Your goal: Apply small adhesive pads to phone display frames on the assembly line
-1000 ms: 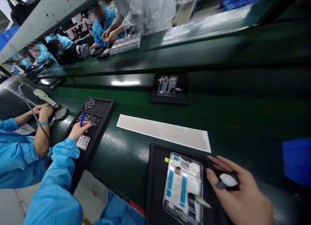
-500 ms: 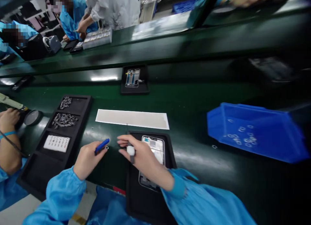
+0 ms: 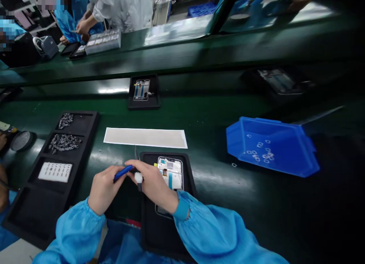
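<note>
My left hand point(image 3: 103, 188) is closed round a slim blue pen-like tool point(image 3: 122, 173), its end pointing up and right. Close against it, my right hand point(image 3: 152, 184) has its thumb and forefinger together at the blue tool's end. A slim dark pointed tool with a white wrap point(image 3: 138, 177) sits in my right hand, its thin tip sticking up past the fingers. Any small part between the fingertips is hidden. Below my right wrist, an opened phone point(image 3: 170, 172) lies in a black tray point(image 3: 168, 235), partly covered by the hand and sleeve.
A pale strip point(image 3: 145, 137) lies beyond my hands. To the left stands a compartmented black tray point(image 3: 92, 131) with small metal parts and a white card point(image 3: 55, 172). On the right, a blue bin point(image 3: 279, 161) holds small pale frames. Another phone tray point(image 3: 144, 104) sits farther back.
My hands have come together; the right hand's fingers have closed in toward the blue tool's end. The small square part by my left fingertips is no longer visible. The view has shifted right.
</note>
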